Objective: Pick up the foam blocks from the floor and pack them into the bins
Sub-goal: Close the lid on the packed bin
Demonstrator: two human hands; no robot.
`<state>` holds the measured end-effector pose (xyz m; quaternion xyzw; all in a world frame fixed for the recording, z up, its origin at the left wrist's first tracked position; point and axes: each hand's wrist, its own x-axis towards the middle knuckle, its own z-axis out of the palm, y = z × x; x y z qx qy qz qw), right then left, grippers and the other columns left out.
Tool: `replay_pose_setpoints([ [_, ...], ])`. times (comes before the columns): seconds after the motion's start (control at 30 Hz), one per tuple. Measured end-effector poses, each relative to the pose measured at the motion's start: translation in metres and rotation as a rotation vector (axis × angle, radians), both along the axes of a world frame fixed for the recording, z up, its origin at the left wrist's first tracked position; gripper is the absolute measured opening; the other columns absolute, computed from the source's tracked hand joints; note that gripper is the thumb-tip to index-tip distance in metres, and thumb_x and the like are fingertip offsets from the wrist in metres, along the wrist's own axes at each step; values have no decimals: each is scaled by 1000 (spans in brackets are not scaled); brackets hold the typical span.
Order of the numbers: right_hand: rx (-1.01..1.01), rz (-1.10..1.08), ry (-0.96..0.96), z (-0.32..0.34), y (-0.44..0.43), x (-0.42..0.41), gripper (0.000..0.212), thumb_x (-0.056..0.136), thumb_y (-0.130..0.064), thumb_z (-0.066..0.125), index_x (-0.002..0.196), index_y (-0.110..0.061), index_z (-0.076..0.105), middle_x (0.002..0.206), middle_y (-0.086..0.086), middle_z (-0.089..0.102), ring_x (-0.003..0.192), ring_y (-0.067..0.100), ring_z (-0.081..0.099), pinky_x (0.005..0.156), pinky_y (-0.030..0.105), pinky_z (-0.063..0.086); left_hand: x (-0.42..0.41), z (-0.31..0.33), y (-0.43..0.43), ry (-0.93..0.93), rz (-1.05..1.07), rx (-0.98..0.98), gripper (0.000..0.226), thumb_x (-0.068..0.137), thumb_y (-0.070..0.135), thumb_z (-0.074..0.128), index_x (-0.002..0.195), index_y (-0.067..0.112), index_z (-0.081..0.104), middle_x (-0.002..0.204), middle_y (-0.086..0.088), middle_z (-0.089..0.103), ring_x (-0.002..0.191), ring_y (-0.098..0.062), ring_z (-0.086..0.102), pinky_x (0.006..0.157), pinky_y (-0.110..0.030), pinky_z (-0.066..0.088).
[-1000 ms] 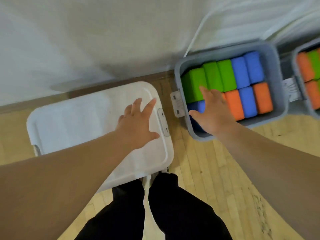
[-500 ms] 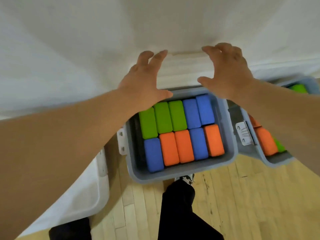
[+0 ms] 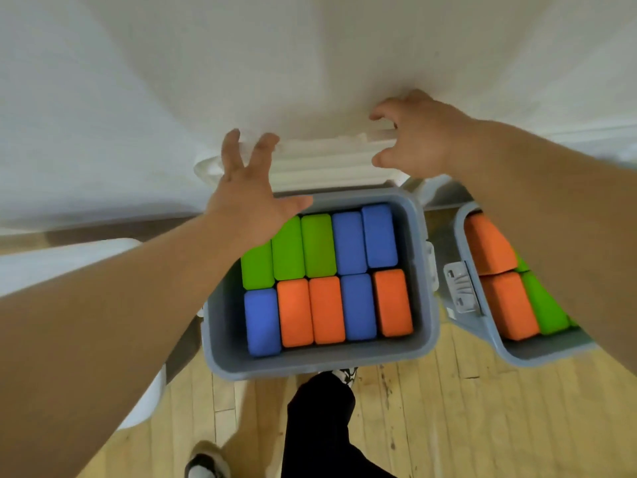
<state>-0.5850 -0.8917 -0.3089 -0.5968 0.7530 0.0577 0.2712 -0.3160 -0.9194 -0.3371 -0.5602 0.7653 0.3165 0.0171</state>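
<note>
Left hand [image 3: 251, 198] spread open against the white lid [image 3: 327, 160], right hand [image 3: 424, 139] curled round its edge: so lopsided a hold could drop it onto the packed bin [image 3: 310, 365].

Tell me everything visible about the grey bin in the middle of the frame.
The grey bin is a blue-grey plastic tub with rounded corners, a broad rim and a pale latch on its right side. It stands open and upright on the wood floor, packed with a layer of foam blocks: three green, four blue, three orange. The left hand hovers over its far left corner; contact is unclear.
</note>
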Motion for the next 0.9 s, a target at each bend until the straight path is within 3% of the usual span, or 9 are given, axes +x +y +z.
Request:
replay_pose_setpoints([
  [0.13,46,-26,-22,-20,29,-9,70,97,-49,62,158,-33,31,156,11,34,137,34,43,114,43,37,-11,1,30,38,77,-4,79,86,65,68,149,46,24,156,7,2,128,-33,49,92,-41,52],
  [0.23,8,-52,-68,-28,59,-1,64,98,-51,59,155,-36,36,148,8,45,134,31,46,111,46,39,-3,-2,66,94,130,39,74,89,68,60,149,49,22,156,18,-6,127,-35,51,91,-45,54],
  [0.4,1,-105,-211,-11,122,53,68,81,-50,82,142,-35,56,107,-20,53,97,5,56,79,22,39,40,-5,126,114,284,206,75,94,70,47,155,58,4,157,24,-33,146,-32,34,92,-47,55],
  [0.57,-177,-101,-172,40,168,134,71,73,-60,83,136,-42,58,101,-20,49,100,9,50,83,30,40,87,25,160,163,393,243,73,103,50,51,137,81,-5,158,8,-43,157,-32,4,105,-44,43],
  [0.6,-203,-92,-149,56,176,151,71,73,-61,82,137,-42,57,103,-19,51,100,8,49,83,31,41,96,37,165,181,449,244,72,101,56,50,142,76,-6,159,4,-42,156,-33,6,107,-42,38],
  [0.67,-248,-91,-100,91,195,187,73,73,-62,81,139,-43,55,108,-17,52,103,7,48,85,31,40,115,65,175,230,568,233,85,94,71,47,157,53,-7,164,-1,-35,152,-36,21,103,-37,32],
  [0.73,-281,-58,-47,137,217,230,72,74,-63,80,139,-42,56,114,-13,56,109,11,51,86,31,40,143,103,189,304,677,282,98,88,77,50,161,43,-5,168,-6,-23,147,-39,31,106,-35,32],
  [0.8,-350,-17,-27,192,238,276,70,75,-63,79,138,-40,57,118,-11,61,114,15,54,87,33,41,179,154,206,484,781,303,111,77,80,59,161,42,-5,170,-9,8,142,-38,41,112,-46,37],
  [0.9,-443,14,-59,282,274,348,71,77,-64,77,140,-37,55,106,-14,56,103,12,53,82,31,41,240,251,239,793,932,242,109,79,55,74,158,47,-1,145,-3,50,121,-29,62,100,-40,52],
])
